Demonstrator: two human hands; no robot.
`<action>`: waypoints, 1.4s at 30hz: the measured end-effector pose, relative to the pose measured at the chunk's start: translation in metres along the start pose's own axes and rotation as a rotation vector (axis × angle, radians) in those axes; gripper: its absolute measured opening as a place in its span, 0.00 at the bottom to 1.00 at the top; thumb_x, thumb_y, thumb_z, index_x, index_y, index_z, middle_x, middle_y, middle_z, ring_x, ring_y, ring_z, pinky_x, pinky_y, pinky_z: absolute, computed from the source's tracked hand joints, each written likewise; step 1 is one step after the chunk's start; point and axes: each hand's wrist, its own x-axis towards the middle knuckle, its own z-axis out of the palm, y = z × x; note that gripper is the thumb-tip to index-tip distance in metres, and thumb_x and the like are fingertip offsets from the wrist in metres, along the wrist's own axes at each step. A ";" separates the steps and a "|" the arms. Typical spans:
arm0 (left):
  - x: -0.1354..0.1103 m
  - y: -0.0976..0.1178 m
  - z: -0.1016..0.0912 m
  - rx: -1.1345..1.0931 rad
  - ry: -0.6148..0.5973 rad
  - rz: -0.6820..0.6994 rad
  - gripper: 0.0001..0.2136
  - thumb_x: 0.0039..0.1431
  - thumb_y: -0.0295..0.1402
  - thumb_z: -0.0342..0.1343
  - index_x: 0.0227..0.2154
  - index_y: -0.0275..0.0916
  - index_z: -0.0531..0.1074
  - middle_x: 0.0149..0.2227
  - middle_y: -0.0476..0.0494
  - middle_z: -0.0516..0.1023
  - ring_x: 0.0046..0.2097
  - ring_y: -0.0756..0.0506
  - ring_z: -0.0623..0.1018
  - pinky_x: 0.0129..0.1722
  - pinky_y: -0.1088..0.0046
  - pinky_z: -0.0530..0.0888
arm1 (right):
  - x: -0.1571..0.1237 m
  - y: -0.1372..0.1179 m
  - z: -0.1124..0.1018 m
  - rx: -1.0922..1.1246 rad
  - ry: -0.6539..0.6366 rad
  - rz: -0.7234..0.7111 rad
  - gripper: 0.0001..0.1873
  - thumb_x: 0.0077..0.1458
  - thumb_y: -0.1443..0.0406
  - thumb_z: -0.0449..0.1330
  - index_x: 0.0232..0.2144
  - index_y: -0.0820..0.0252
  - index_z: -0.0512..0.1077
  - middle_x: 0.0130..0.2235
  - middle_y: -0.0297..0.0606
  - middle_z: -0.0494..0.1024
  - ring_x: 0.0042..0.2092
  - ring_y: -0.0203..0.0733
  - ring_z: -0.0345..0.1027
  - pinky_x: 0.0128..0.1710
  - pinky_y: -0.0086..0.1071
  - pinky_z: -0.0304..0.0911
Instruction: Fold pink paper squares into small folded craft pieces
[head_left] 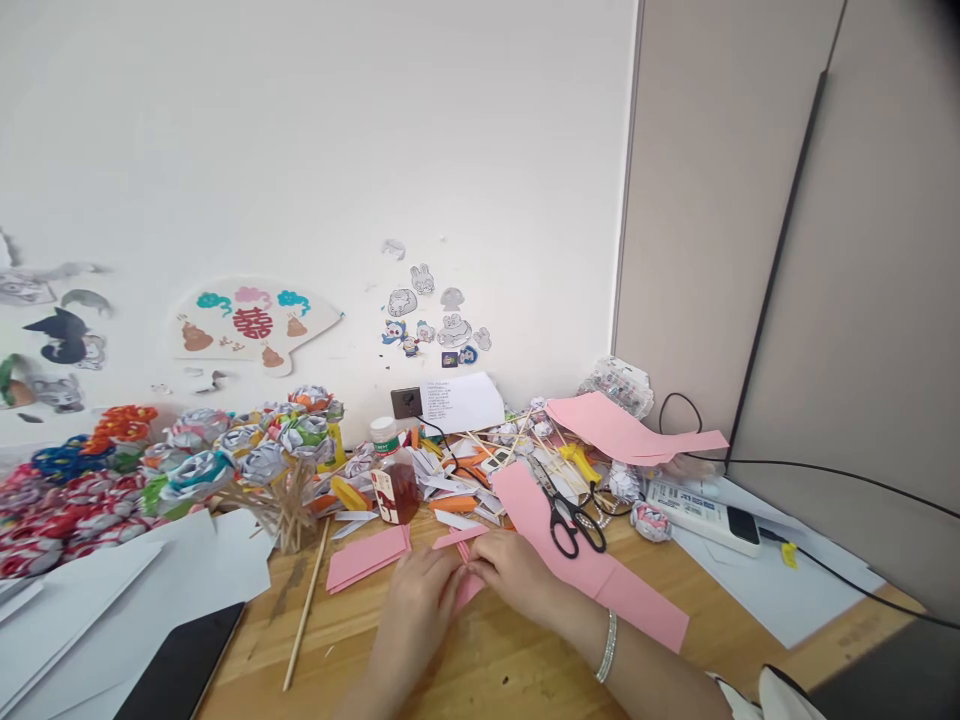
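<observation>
Both hands meet low in the middle of the view over a small piece of pink paper (471, 590). My left hand (424, 590) has its fingers bent onto the paper's left side. From the right, my right hand (510, 568) pinches the same paper, which looks folded; the fingers partly cover it. A stack of pink paper pieces (367, 556) lies just left of my left hand. Beside my right hand, black-handled scissors (574, 520) rest on a long pink paper strip (637, 600).
Paper flowers on sticks (262, 460) crowd the left back. A bottle of reddish-brown liquid (395, 480) stands behind the hands among paper scraps. A thin wooden stick (306, 605), a black tablet-like slab (187, 665) and white sheets (82, 610) lie left. A power strip (705, 517) with cables sits right.
</observation>
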 end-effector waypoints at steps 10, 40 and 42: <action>0.005 -0.004 0.000 -0.424 0.095 -0.439 0.13 0.48 0.43 0.52 0.25 0.37 0.73 0.25 0.45 0.77 0.29 0.45 0.73 0.29 0.73 0.68 | -0.003 -0.004 0.004 0.224 0.119 0.160 0.09 0.53 0.63 0.51 0.29 0.59 0.69 0.26 0.33 0.70 0.29 0.36 0.63 0.27 0.27 0.57; 0.007 -0.009 0.006 -0.966 -0.070 -0.719 0.16 0.39 0.45 0.58 0.23 0.35 0.70 0.20 0.52 0.71 0.24 0.51 0.70 0.27 0.74 0.70 | -0.004 -0.005 -0.011 -0.260 0.042 -0.400 0.19 0.57 0.71 0.44 0.49 0.55 0.63 0.40 0.43 0.74 0.41 0.42 0.65 0.38 0.36 0.63; 0.007 -0.008 0.006 -0.974 -0.060 -0.720 0.16 0.38 0.45 0.59 0.23 0.35 0.71 0.20 0.52 0.71 0.24 0.51 0.70 0.27 0.74 0.70 | -0.003 -0.004 -0.012 -0.310 0.026 -0.410 0.19 0.57 0.71 0.44 0.49 0.54 0.63 0.39 0.42 0.74 0.41 0.42 0.65 0.37 0.36 0.63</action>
